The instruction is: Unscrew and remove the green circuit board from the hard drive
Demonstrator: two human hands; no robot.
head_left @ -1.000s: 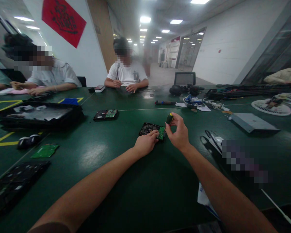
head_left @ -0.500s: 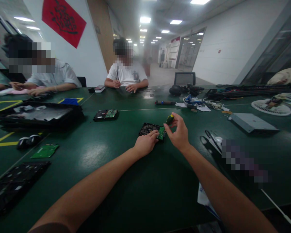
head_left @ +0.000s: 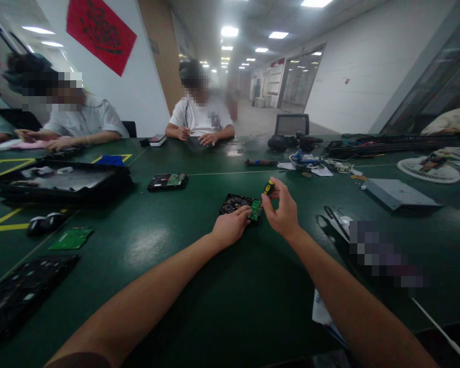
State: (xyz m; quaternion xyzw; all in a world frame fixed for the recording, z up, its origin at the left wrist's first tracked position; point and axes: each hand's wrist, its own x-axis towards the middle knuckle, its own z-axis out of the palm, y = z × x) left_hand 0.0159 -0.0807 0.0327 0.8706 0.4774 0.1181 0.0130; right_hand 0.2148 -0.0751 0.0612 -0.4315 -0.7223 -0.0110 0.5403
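Note:
A black hard drive (head_left: pixel 232 202) with a green circuit board (head_left: pixel 255 208) at its right end lies on the dark green table (head_left: pixel 199 301). Across the drive's near edge rests my left hand (head_left: pixel 232 225), its fingers closed over the edge and steadying it. My right hand (head_left: pixel 282 207) grips a small yellow and black screwdriver (head_left: pixel 269 187) between thumb and fingers, just right of the board. The screwdriver's tip is too small to make out, so I cannot tell whether it touches the drive.
Another hard drive (head_left: pixel 167 182) lies further left. Black trays (head_left: pixel 57 197), a loose green board (head_left: pixel 72 238) and a dark frame (head_left: pixel 26 291) are at the left. A grey metal box (head_left: pixel 400 194) sits at right. Two people (head_left: pixel 199 120) (head_left: pixel 88 122) work across the table.
The screwdriver handle has turned in my right fingers, showing more yellow and black. My left hand and the hard drive have stayed in place.

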